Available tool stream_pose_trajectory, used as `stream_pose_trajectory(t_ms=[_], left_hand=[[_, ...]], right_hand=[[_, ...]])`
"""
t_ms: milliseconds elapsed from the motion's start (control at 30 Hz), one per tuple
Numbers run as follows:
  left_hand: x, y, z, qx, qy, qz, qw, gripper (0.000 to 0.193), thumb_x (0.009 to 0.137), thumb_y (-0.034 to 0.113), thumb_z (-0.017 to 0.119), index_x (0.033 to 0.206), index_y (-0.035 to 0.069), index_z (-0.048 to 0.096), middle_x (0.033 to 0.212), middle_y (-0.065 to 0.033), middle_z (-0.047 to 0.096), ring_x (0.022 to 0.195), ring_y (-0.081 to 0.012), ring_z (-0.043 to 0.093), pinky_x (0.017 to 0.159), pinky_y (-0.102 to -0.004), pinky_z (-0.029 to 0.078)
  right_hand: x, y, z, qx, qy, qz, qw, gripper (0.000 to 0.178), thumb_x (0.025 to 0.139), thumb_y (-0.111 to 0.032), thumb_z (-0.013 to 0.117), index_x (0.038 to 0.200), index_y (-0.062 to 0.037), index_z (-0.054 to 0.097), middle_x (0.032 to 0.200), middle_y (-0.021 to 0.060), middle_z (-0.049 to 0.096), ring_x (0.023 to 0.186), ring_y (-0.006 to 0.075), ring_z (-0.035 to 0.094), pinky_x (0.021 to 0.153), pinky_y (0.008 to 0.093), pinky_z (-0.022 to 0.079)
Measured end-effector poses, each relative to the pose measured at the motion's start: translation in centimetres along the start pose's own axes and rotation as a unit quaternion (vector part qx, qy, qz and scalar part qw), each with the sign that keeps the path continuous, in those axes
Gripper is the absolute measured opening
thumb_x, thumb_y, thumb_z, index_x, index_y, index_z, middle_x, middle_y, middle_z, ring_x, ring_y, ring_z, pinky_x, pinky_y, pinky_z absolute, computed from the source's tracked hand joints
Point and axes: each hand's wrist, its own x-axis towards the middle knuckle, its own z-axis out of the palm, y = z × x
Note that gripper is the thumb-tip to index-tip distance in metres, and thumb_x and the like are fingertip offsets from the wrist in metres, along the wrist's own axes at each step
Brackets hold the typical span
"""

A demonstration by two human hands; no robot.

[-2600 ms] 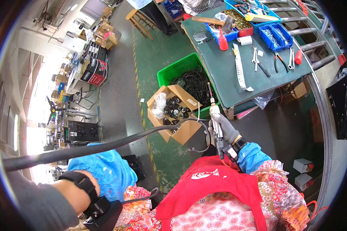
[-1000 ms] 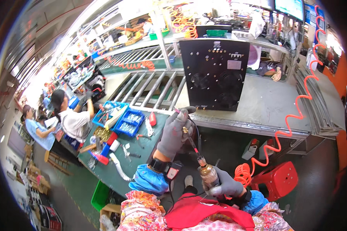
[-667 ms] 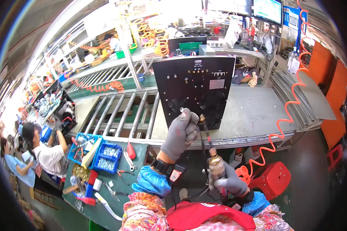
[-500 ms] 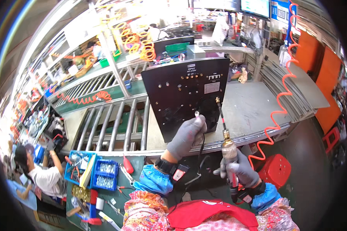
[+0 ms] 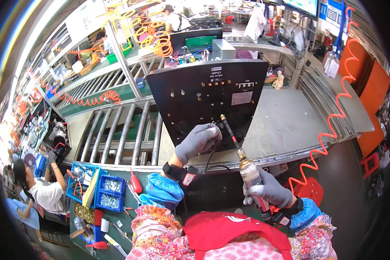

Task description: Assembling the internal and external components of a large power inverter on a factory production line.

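Note:
A black metal panel [image 5: 188,106] with brass posts, small screws and a pale label stands upright on the line in front of me. My left hand [image 5: 197,142], in a grey glove, is closed with its fingertips close against the panel's lower middle. What they pinch is too small to make out. A dark cable [image 5: 209,159] hangs beside that hand. My right hand [image 5: 268,190], also gloved, is wrapped round an air screwdriver [image 5: 249,172]. Its long bit slants up to the left, and the brass-coloured tip lies just above and right of my left fingertips.
Metal rollers [image 5: 118,134] lie left of the panel. Blue bins [image 5: 110,193] of small hardware and a red-handled tool [image 5: 135,182] sit on the green bench. An orange coiled hose [image 5: 323,147] hangs at right. A co-worker [image 5: 47,195] is at far left.
My left hand has moved a little left and down, and the whitish piece at its fingertips no longer shows. The screwdriver tip has swung left toward that hand. The view has shifted slightly.

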Motion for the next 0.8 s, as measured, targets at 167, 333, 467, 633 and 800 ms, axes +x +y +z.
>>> stream_pose_trajectory(t_ms=[167, 333, 467, 633, 800], left_hand=[[0.9, 0.6, -0.7, -0.082, -0.016, -0.001, 0.997, 0.019, 0.096, 0.023, 0.055, 0.091, 0.006, 0.062, 0.063, 0.0065, 0.044, 0.051, -0.0025, 0.036, 0.045, -0.0212, 0.026], [1.5, 0.7, -0.9, -0.055, -0.027, 0.042, 0.997, 0.017, 0.097, 0.02, 0.056, 0.092, 0.005, 0.062, 0.068, 0.0065, 0.045, 0.057, -0.0017, 0.038, 0.05, -0.0197, 0.029], [2.3, 0.9, -1.2, -0.024, -0.015, 0.037, 0.999, 0.032, 0.096, 0.035, 0.061, 0.093, 0.003, 0.061, 0.067, 0.0047, 0.047, 0.054, -0.0018, 0.038, 0.047, -0.0185, 0.029], [3.6, 1.3, -1.4, 0.129, -0.024, 0.076, 0.988, 0.029, 0.097, 0.032, 0.059, 0.094, 0.004, 0.061, 0.067, 0.005, 0.046, 0.053, -0.0021, 0.039, 0.046, -0.0192, 0.03], [4.6, 1.5, -0.1, -0.08, 0.037, 0.053, 0.995, 0.032, 0.098, 0.032, 0.057, 0.1, 0.0, 0.063, 0.064, 0.0059, 0.046, 0.051, -0.0029, 0.04, 0.045, -0.0203, 0.03]], right_hand=[[1.2, -2.0, -0.8, -0.069, -0.064, 0.022, 0.995, 0.063, 0.081, -0.017, 0.071, 0.134, -0.0051, 0.04, 0.093, 0.0065, 0.058, 0.07, 0.0163, 0.065, 0.062, 0.0305, 0.055], [2.2, -3.7, -1.6, -0.092, -0.086, 0.054, 0.991, 0.062, 0.082, -0.016, 0.071, 0.134, -0.0049, 0.039, 0.091, 0.0066, 0.058, 0.065, 0.0165, 0.064, 0.058, 0.0303, 0.054], [3.0, -4.2, -2.2, -0.109, -0.085, 0.07, 0.988, 0.056, 0.082, -0.016, 0.071, 0.128, -0.0043, 0.041, 0.087, 0.0073, 0.06, 0.062, 0.0169, 0.064, 0.055, 0.0304, 0.053], [3.4, -4.7, -3.0, -0.1, -0.087, 0.067, 0.989, 0.047, 0.081, -0.02, 0.067, 0.119, -0.0042, 0.043, 0.085, 0.0101, 0.062, 0.062, 0.0192, 0.065, 0.055, 0.0319, 0.056], [3.7, -6.0, -2.4, -0.025, -0.102, 0.012, 0.994, 0.053, 0.081, -0.026, 0.067, 0.122, -0.0037, 0.042, 0.085, 0.0097, 0.061, 0.061, 0.0176, 0.064, 0.056, 0.0315, 0.056]])
